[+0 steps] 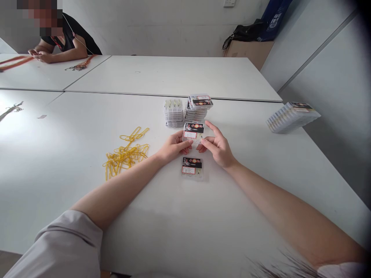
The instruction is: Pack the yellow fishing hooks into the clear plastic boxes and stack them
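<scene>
Between my hands is a flat clear plastic case (193, 130) with a black-and-red printed label. My left hand (174, 148) grips its left edge, thumb on the near side. At its right edge, my right hand (217, 146) pinches the case between thumb and fingers, the index finger stretched out. A second clear case (192, 168) with the same kind of label lies flat on the table, nearer to me. Just beyond my hands stand two stacks of these cases, a left stack (173, 113) and a right stack (198, 107) with labels facing up.
Yellow rubber bands (126, 154) lie heaped left of my hands. A leaning row of cases (292, 117) sits at the table's right edge. Across the white table (162, 224), a person (72, 42) rests both forearms near orange cords (82, 65). A cardboard box (247, 52) stands behind.
</scene>
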The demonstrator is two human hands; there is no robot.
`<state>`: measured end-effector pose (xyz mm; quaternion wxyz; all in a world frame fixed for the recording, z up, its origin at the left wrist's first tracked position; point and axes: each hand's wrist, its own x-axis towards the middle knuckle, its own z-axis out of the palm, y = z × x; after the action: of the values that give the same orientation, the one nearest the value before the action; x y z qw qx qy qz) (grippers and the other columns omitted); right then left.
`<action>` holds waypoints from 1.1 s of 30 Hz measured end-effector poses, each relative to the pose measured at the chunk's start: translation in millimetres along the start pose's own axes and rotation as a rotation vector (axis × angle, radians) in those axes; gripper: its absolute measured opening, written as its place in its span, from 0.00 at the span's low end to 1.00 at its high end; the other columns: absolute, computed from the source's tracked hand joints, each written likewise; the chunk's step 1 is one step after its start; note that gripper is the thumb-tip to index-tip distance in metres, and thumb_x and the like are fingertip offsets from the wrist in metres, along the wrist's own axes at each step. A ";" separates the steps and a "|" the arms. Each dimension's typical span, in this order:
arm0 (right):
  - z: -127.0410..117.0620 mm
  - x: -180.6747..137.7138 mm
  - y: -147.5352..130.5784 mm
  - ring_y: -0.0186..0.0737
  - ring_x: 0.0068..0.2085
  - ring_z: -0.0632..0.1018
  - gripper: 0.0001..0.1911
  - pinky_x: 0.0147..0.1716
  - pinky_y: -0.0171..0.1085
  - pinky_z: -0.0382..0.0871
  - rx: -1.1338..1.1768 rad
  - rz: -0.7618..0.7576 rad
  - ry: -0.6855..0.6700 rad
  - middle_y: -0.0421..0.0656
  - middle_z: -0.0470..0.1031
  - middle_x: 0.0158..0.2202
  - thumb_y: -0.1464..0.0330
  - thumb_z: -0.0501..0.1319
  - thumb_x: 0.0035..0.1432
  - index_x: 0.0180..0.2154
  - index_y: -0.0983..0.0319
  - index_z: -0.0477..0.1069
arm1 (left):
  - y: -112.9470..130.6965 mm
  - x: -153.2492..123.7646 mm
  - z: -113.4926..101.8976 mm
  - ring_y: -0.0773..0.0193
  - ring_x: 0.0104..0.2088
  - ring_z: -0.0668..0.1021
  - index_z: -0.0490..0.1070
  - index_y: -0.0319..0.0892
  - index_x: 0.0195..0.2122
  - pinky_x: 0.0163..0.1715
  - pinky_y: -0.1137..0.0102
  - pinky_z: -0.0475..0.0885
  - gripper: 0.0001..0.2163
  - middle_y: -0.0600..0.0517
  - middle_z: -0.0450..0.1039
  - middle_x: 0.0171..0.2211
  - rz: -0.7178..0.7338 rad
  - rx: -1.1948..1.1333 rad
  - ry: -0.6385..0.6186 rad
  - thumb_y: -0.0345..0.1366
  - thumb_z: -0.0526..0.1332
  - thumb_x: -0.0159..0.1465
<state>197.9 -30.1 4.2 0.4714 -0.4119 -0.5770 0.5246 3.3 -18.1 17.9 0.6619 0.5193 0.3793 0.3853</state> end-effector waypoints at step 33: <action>-0.2 -6.1 1.7 0.38 0.29 0.76 0.43 0.38 0.42 0.76 -0.252 -0.171 -0.108 0.33 0.71 0.25 0.66 0.66 0.59 0.71 0.50 0.50 | -0.1 -0.3 0.5 0.72 0.21 0.68 0.66 0.40 0.33 0.23 0.75 0.62 0.16 0.57 0.67 0.21 -0.002 -0.011 0.000 0.45 0.69 0.59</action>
<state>199.3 -35.8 1.9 0.4271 -0.3882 -0.6958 0.4275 3.6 -18.6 17.9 0.6651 0.5153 0.3776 0.3867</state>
